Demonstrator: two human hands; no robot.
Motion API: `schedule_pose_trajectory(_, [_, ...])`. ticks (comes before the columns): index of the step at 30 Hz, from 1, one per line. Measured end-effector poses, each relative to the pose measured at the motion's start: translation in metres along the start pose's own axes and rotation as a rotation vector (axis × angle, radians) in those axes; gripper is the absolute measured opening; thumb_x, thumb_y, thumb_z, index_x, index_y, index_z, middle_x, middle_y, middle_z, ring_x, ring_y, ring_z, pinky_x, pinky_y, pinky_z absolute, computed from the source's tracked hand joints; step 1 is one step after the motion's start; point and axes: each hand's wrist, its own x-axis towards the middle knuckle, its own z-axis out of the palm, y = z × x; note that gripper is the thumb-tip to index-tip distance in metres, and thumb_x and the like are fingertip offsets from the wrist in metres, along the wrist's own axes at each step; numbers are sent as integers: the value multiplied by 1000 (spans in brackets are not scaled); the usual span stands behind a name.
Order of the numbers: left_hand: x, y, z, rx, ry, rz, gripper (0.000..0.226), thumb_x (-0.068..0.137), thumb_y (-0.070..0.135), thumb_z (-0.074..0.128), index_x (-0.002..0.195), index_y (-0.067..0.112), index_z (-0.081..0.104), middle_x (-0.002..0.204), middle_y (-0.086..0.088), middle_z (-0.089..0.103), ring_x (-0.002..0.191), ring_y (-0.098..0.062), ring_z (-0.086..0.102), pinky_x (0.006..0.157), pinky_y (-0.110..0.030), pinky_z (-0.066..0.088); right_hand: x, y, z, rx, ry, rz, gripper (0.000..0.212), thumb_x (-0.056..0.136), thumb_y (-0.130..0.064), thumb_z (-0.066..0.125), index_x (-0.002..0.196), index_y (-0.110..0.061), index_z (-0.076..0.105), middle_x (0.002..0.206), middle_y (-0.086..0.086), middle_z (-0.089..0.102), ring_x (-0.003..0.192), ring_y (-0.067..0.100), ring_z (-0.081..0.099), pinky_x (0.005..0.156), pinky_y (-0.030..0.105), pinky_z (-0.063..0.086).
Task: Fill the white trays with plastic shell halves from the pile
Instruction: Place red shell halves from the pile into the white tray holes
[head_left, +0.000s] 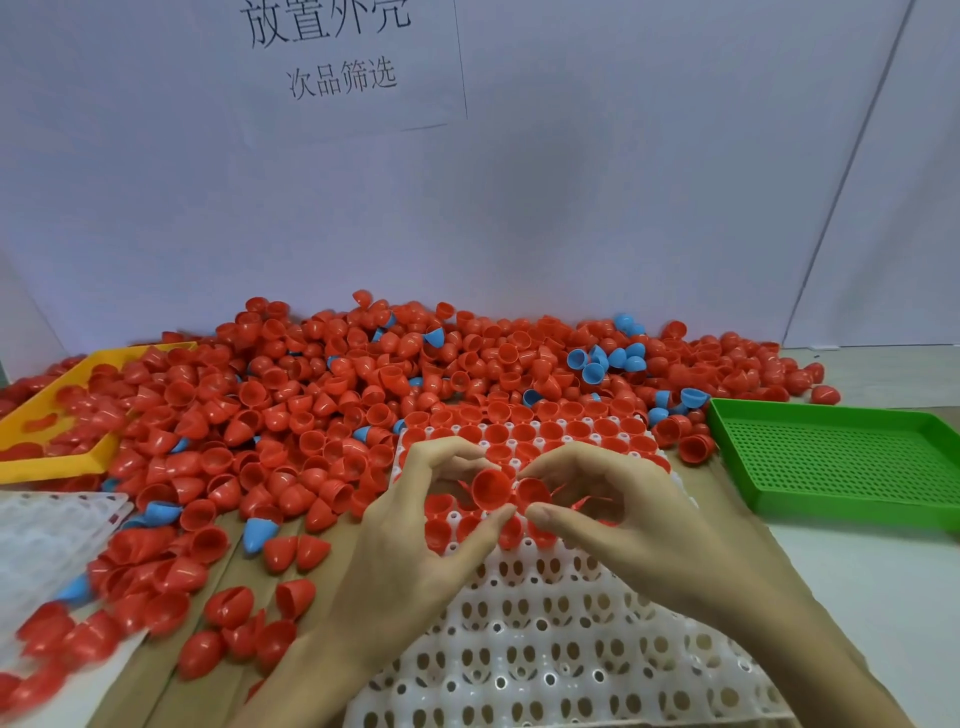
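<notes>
head: hands (511, 525) on red shells (491, 487)

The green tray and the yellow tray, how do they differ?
The green tray sits to the right of the white tray and holds no shells, so its perforated floor shows. The yellow tray sits to the left, partly buried by the pile of red shell halves, with shells lying in it. Neither hand touches either one. Both are shallow, rectangular, raised-rim plastic trays.
</notes>
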Motion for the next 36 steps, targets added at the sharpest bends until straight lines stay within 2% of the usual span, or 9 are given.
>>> schedule_pose_trajectory(4, [-1, 4, 0, -43, -24, -93, 42, 95, 39, 76, 131, 33, 55, 118, 19, 71, 115, -7, 70, 96, -20, 55, -1, -1, 3, 45, -2, -25, 32, 100, -30, 71, 128, -43, 64, 112, -12, 71, 100, 15, 74, 81, 31, 63])
schedule_pose_trajectory(6, [0, 8, 1, -40, -53, -144, 45, 92, 37, 75, 132, 35, 55, 120, 24, 71, 111, 1, 69, 92, -12, 52, -2, -3, 5, 40, -15, -59, 34, 103, -23, 66, 130, -43, 63, 112, -9, 71, 101, 18, 73, 80, 31, 62])
schedule_pose_trajectory(9, [0, 13, 1, -45, -94, -177, 44, 93, 36, 73, 132, 38, 54, 122, 34, 68, 99, 11, 69, 80, -3, 46, -2, -4, 6, -58, -23, -80, 30, 101, -15, 68, 120, -38, 72, 109, -13, 72, 101, 16, 72, 80, 32, 61])
schedule_pose_trajectory(14, [-2, 13, 3, -52, -130, -173, 46, 94, 43, 72, 136, 38, 53, 128, 30, 68, 106, 1, 70, 85, -9, 51, -2, -2, 6, -172, -9, -67, 29, 95, -3, 72, 109, -28, 77, 98, -22, 73, 92, 6, 73, 75, 21, 59])
schedule_pose_trajectory(18, [-1, 7, 4, -1, -180, -154, 31, 100, 50, 62, 128, 40, 58, 122, 21, 66, 114, -9, 65, 92, -19, 52, 0, 3, -14, -347, 0, -13, 27, 95, -13, 73, 107, -37, 76, 102, -30, 70, 94, -6, 68, 74, 12, 54])
schedule_pose_trajectory(21, [-2, 2, 4, 79, -257, -109, 15, 103, 45, 58, 107, 35, 69, 104, 17, 67, 103, -14, 65, 86, -23, 51, 2, 13, -42, -434, -7, 98, 24, 96, -20, 73, 101, -44, 74, 94, -23, 72, 93, -4, 67, 76, 20, 56])
schedule_pose_trajectory(27, [-7, 2, 10, 154, -324, -46, 18, 104, 41, 59, 95, 31, 71, 93, 20, 62, 95, -11, 59, 80, -16, 46, -8, 33, -96, -558, -37, 300, 16, 96, -26, 75, 92, -42, 73, 75, -19, 68, 77, -9, 62, 66, 9, 47])
schedule_pose_trajectory(31, [-7, 1, 11, 157, -323, -54, 16, 103, 39, 61, 92, 33, 72, 93, 19, 63, 95, -13, 59, 81, -19, 46, -11, 38, -102, -613, -82, 387, 11, 96, -31, 74, 93, -42, 72, 83, -15, 69, 77, -5, 64, 65, 13, 48])
schedule_pose_trajectory(36, [-7, -1, 13, 170, -314, -33, 18, 102, 44, 58, 90, 38, 70, 94, 21, 63, 94, -11, 59, 80, -16, 46, -11, 38, -100, -580, -58, 374, 8, 97, -33, 73, 94, -40, 73, 84, -12, 70, 75, -2, 64, 66, 17, 48])
